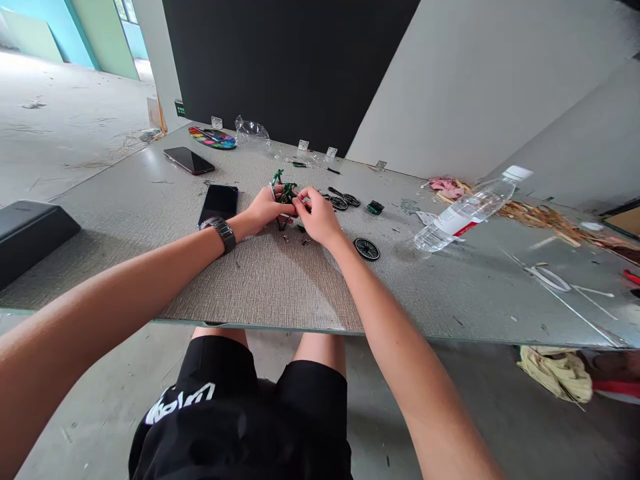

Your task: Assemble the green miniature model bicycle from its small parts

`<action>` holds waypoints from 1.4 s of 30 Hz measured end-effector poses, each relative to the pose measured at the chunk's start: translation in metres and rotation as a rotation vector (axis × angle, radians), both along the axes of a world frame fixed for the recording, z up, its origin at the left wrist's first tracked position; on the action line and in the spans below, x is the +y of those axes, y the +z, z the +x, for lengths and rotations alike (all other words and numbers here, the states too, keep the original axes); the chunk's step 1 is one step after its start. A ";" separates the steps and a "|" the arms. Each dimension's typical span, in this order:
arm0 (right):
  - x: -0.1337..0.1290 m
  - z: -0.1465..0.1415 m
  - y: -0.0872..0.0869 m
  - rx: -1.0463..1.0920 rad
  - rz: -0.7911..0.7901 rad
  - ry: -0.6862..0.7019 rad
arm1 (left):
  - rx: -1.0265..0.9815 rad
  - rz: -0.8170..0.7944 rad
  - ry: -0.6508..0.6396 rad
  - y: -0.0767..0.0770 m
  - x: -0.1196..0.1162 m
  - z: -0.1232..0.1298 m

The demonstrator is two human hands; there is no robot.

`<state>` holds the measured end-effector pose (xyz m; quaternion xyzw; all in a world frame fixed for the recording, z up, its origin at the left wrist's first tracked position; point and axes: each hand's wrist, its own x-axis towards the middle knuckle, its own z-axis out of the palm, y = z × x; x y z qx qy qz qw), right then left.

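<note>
My left hand (263,209), with a dark watch on its wrist, is closed round a small green model bicycle frame (279,179) held just above the table. My right hand (320,219) meets it from the other side, thumb and forefinger pinched together at the frame; what lies between those fingertips is hidden. A loose black spoked wheel (367,249) lies flat to the right of my right hand. Beyond that hand are more wheel parts (345,200) and a small dark green piece (375,207). Tiny screw-like bits (306,241) lie below the hands.
Two phones (189,161) lie to the left, near a colourful paint palette (213,138) and clear plastic packaging (253,133). A tilted-looking water bottle (463,217) stands at right, before wood scraps (543,223). Slim tools (313,167) lie at the back. A black case (35,237) sits far left.
</note>
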<state>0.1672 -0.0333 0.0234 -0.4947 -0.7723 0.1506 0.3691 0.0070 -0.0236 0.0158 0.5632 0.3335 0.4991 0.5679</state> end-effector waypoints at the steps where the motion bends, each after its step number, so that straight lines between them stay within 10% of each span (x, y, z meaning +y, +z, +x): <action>1: 0.000 0.000 0.000 -0.001 0.000 -0.002 | 0.008 0.007 0.003 0.000 0.000 0.000; 42: 0.001 0.002 0.000 -0.047 -0.037 -0.006 | 0.211 0.122 0.072 -0.006 0.008 0.001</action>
